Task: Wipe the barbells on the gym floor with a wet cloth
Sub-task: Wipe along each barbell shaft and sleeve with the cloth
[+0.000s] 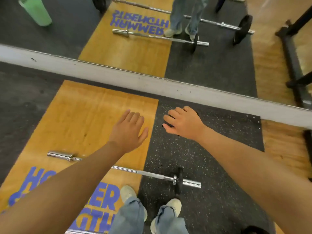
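The left hand (129,130) is held out flat with its fingers straight, holding nothing. The right hand (183,123) curls its fingers round something small and dark. The barbell (148,173) lies on the floor (211,157), below both hands.

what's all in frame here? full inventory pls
barbell: 1, chrome, on the floor just ahead of the shoes, across wood and rubber
plate: 1, black, small, on the barbell's right end
platform: 1, tan wood with blue lettering, left of centre
mat: 1, black speckled rubber, right of the platform
mirror: 1, on the wall ahead above a white base strip; reflects barbells, legs, a green bottle
rack base: black, seen in the mirror at far right
shoes: 2, pale, bottom centre, below blue jeans
left hand: open, over the platform
right hand: fingers curled, something dark under them; cloth not identifiable
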Demonstrator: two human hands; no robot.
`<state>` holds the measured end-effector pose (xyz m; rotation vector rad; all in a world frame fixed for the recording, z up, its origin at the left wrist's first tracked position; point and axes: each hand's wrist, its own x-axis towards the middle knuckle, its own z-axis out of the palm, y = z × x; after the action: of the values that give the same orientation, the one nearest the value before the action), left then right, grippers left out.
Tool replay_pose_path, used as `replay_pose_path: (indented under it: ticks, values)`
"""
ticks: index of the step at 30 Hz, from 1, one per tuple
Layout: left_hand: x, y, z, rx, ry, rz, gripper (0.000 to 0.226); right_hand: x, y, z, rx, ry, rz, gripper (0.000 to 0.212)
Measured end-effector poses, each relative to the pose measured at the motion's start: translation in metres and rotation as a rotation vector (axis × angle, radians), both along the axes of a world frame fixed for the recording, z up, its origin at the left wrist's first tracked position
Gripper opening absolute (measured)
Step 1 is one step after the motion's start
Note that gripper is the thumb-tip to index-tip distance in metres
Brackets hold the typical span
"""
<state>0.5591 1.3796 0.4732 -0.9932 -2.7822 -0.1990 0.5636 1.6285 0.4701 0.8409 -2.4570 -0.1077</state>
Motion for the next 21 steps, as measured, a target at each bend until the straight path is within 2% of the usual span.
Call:
replay_pose_path:
  ticks: [3,8,16,21]
  values:
    - [-0.008,-0.062,0.015,0.013,0.039,0.101,0.047,-0.033,-0.062,0.019,-0.010,0.034,0.094,0.032]
    - [-0.012,-0.159,0.032,0.004,0.078,0.255,0.048,-0.078,-0.179,0.035,-0.078,0.068,0.262,0.033]
    - [0.014,-0.279,0.030,-0.014,0.185,0.503,0.045,-0.111,-0.341,0.033,-0.113,0.040,0.567,0.027]
    - [0.032,-0.334,0.027,-0.045,0.306,0.616,0.035,-0.127,-0.423,0.024,-0.093,0.010,0.740,0.033]
